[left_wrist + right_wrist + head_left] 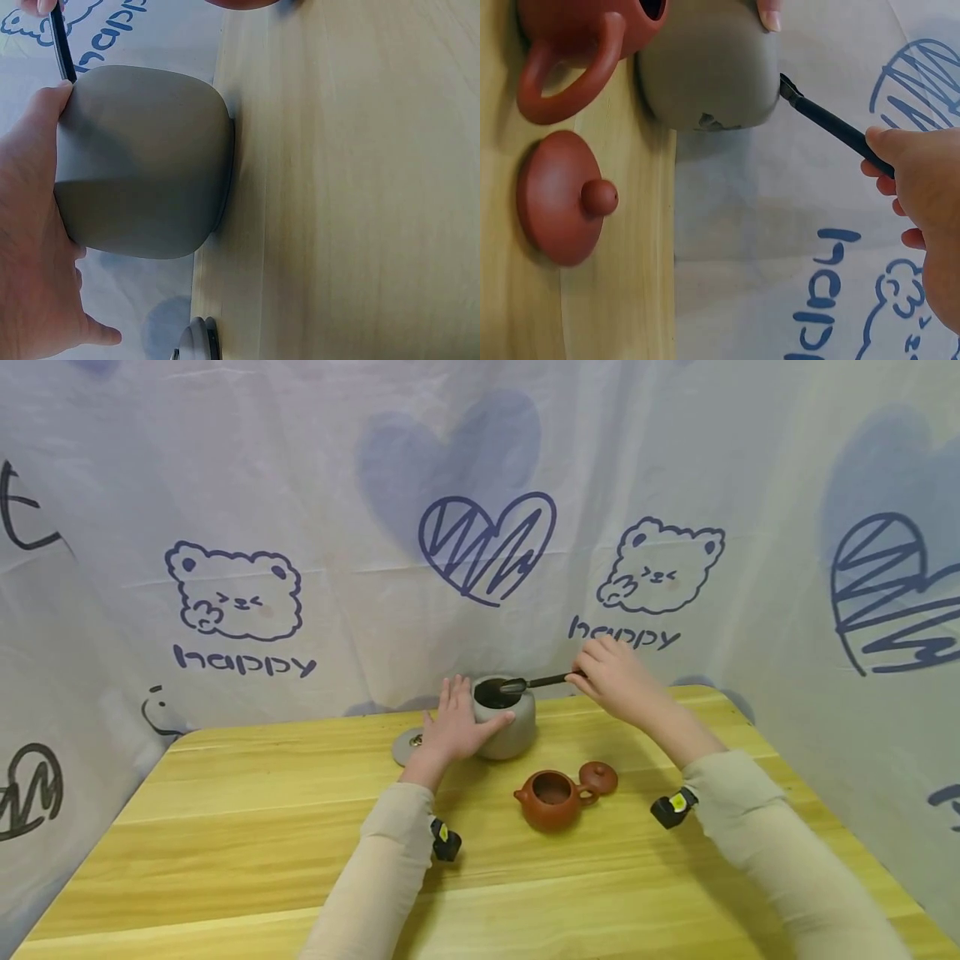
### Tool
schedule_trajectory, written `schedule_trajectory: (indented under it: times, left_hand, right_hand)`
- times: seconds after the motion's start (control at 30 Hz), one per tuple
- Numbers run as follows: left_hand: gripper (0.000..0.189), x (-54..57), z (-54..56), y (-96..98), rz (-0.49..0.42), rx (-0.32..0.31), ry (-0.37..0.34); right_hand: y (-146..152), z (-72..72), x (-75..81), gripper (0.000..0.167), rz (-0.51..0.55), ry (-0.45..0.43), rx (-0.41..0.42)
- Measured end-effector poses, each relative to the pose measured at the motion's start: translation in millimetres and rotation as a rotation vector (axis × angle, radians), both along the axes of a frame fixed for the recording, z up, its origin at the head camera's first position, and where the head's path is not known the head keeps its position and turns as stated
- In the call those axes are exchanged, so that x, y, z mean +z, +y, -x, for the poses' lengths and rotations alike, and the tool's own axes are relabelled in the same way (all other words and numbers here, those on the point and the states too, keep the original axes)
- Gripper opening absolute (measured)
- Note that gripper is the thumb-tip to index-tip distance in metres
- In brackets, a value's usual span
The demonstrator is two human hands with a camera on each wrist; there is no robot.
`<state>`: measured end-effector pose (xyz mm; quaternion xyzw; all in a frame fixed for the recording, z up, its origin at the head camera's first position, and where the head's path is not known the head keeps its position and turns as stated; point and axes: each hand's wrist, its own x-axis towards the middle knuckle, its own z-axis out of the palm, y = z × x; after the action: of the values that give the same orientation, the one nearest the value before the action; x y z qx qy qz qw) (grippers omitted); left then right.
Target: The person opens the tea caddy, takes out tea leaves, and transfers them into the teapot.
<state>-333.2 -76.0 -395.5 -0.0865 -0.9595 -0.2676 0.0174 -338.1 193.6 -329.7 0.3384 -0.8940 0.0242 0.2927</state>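
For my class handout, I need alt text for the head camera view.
A person's right hand holds a dark scoop at the mouth of a grey jar, while the left hand rests against the jar's side. Nearer the viewer, an uncovered reddish-brown teapot sits beside its lid on a wooden table.

The desk (225,843) offers wide passage at left. Teapot (551,817) and red lid (598,778) block the jar's (510,739) near right side — cloth (360,610) closes behind.

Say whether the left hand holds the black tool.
No, the right hand grips the black tool, while the left hand touches the grey jar.
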Motion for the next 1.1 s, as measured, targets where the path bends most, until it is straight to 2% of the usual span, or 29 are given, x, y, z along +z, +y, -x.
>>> schedule_trajectory:
  times: [0.4, 0.7, 0.93, 1.1]
  left_hand:
    - [0.109, -3.6, 3.3, 1.6, 0.004, 0.008, -0.003]
    - [0.109, -4.1, 4.7, 0.8, -0.004, 0.019, 0.001]
    - [0.108, -4.3, 3.8, 1.9, -0.017, 0.007, 0.003]
    - [0.109, -2.9, 3.0, 0.8, -0.028, 0.006, 0.009]
  right_hand:
    - [-28, 14.3, -6.8, 0.022, 0.040, 0.055, 0.009]
    - [-51, 23.1, -14.4, 0.019, 0.001, 0.106, 0.054]
    - [-60, 22.6, -21.0, 0.019, -0.022, 0.035, 0.026]
    - [-64, 21.5, -20.6, 0.019, 0.025, -0.060, 0.001]
